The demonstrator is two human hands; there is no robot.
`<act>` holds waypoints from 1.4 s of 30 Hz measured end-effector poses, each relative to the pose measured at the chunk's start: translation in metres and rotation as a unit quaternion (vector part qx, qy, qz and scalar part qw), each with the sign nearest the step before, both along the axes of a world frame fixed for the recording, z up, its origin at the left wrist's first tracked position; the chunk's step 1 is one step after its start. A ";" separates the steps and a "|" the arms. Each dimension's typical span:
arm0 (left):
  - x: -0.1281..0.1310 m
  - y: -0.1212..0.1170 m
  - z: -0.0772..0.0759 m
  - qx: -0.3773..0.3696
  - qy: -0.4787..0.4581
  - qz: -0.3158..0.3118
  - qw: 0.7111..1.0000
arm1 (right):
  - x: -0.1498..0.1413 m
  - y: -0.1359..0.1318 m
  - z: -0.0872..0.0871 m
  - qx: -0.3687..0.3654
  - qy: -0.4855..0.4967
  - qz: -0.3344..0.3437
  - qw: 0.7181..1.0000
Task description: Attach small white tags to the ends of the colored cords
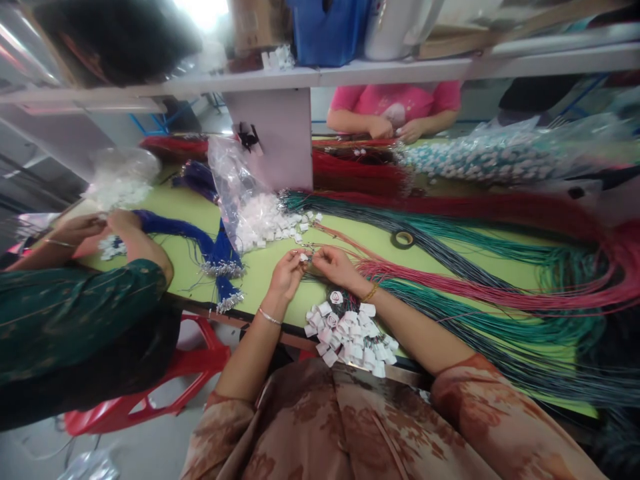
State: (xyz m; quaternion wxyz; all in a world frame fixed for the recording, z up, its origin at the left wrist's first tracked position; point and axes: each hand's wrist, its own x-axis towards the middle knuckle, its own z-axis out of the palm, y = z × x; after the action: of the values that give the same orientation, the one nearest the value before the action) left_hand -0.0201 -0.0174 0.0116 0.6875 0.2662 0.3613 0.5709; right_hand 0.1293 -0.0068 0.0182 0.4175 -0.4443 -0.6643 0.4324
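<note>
My left hand (287, 272) is pinched round a small white connector (303, 257) above the green table (260, 267). My right hand (334, 264) is closed just beside it, its fingertips on thin wires that run off to the right into the pink wire bundle (450, 283). Both hands meet near the table's front edge. A cluster of finished white connectors (353, 337) on dark wires lies just under my right wrist.
Long green, dark and pink wire bundles (500, 313) spread across the right. A plastic bag spills loose white connectors (265, 223). A tape roll (403, 239) lies mid-table. A person in green sleeves (75, 313) works blue wires (220, 257) at left; another in pink (395, 107) sits opposite.
</note>
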 end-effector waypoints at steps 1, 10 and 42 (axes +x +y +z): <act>0.000 0.000 0.000 0.001 0.004 -0.001 1.000 | 0.000 0.000 -0.001 0.006 -0.007 -0.013 1.000; 0.001 -0.003 -0.001 0.030 0.036 0.005 0.999 | 0.000 0.003 -0.003 0.000 -0.063 -0.044 0.997; -0.004 -0.002 -0.010 0.012 0.250 0.071 0.966 | 0.004 0.038 -0.011 0.031 -0.343 -0.040 0.938</act>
State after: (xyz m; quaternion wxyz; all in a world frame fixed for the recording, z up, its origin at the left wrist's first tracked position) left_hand -0.0236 -0.0198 0.0019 0.5298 0.3828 0.5327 0.5376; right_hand 0.1336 0.0313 0.0070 0.1945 -0.5785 -0.7620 0.2162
